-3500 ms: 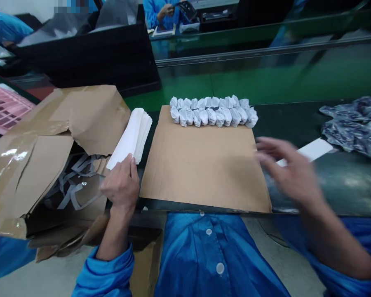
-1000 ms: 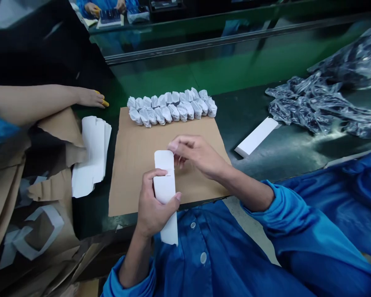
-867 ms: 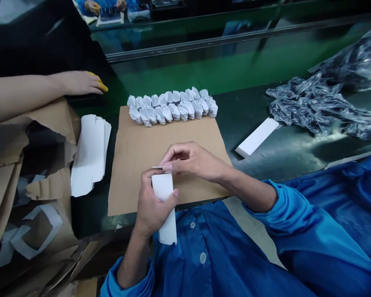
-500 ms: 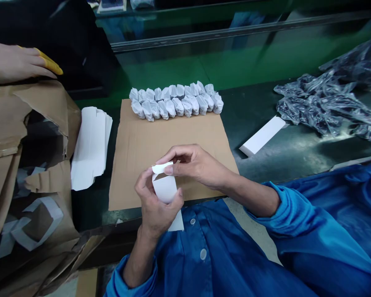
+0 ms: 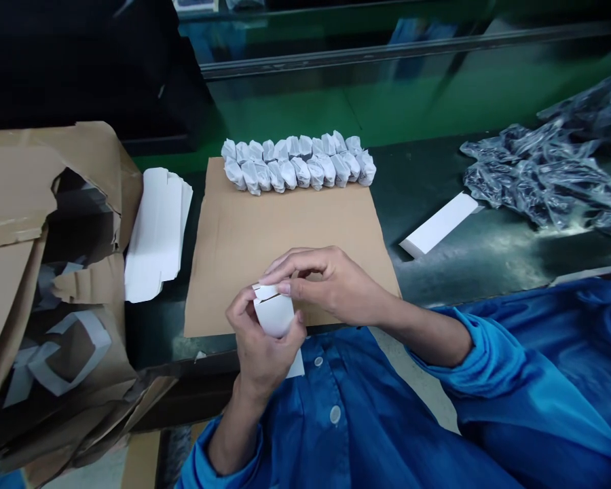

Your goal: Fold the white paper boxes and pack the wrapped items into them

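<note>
A small white box (image 5: pixel 275 316) is held upright above the near edge of a brown cardboard sheet (image 5: pixel 290 224) — the left hand (image 5: pixel 262 343) is wrapped around its body, fingers clamped on it. Its top flap is pinched by the right hand (image 5: pixel 330 285) — thumb and fingertips pressed together. Wrapped white bundles (image 5: pixel 300 166) are lined along the sheet's far edge, and flat white blanks (image 5: pixel 157 231) are stacked just left of it.

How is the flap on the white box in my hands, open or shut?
Partly shut: the flap is bent over the white box, pressed by the right hand while the left hand grips it. Tucked in: cannot tell.
</note>
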The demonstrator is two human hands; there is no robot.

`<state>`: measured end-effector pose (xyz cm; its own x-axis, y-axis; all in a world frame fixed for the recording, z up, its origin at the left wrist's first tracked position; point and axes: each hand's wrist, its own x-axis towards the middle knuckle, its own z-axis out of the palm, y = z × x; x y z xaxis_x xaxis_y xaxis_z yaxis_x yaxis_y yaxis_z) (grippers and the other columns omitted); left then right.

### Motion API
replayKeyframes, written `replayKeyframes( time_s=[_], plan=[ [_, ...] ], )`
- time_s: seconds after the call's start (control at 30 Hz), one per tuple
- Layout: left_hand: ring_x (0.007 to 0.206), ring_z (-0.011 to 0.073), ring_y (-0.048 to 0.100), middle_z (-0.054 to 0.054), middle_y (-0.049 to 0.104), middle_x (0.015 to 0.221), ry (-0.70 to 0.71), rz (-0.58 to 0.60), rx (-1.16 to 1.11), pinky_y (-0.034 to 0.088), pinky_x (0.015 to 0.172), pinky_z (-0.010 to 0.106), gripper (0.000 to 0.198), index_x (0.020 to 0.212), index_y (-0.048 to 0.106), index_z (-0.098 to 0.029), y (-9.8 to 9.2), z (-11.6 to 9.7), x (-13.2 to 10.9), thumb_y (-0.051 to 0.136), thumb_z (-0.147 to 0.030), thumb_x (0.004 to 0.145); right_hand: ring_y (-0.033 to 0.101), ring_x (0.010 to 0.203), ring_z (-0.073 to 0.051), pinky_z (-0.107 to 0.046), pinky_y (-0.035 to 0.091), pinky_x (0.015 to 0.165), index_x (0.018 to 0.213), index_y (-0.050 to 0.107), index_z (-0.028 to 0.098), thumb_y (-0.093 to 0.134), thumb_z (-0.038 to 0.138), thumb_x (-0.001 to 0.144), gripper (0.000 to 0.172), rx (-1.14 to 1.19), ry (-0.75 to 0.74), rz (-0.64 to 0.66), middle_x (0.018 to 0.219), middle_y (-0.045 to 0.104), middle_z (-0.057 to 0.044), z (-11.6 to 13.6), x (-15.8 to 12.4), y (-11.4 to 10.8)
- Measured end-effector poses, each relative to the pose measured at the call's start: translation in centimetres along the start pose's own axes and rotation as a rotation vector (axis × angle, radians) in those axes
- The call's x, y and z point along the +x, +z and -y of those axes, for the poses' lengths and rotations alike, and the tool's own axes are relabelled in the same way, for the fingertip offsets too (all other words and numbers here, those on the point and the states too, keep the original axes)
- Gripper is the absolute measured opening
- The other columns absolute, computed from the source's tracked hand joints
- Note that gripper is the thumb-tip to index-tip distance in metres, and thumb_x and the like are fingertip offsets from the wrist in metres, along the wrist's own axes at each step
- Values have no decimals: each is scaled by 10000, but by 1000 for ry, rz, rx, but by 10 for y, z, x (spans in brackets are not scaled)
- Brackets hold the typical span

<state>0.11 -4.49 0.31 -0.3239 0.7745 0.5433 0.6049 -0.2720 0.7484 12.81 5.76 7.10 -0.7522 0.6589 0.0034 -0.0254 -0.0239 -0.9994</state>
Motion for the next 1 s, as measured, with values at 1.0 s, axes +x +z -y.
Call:
replayKeyframes(
  time_s=[1.0],
  plan=[
    [894, 223, 667, 72, 667, 976, -720, -44, -288, 553, 806, 390, 475, 1148, 506, -207, -4, 53, 61, 650, -514, 816, 608, 1133, -290, -423, 480, 923, 1289, 630, 150, 543, 96, 867, 433, -1314, -9, -405, 1221, 682, -104, 24, 148, -126]
  ],
)
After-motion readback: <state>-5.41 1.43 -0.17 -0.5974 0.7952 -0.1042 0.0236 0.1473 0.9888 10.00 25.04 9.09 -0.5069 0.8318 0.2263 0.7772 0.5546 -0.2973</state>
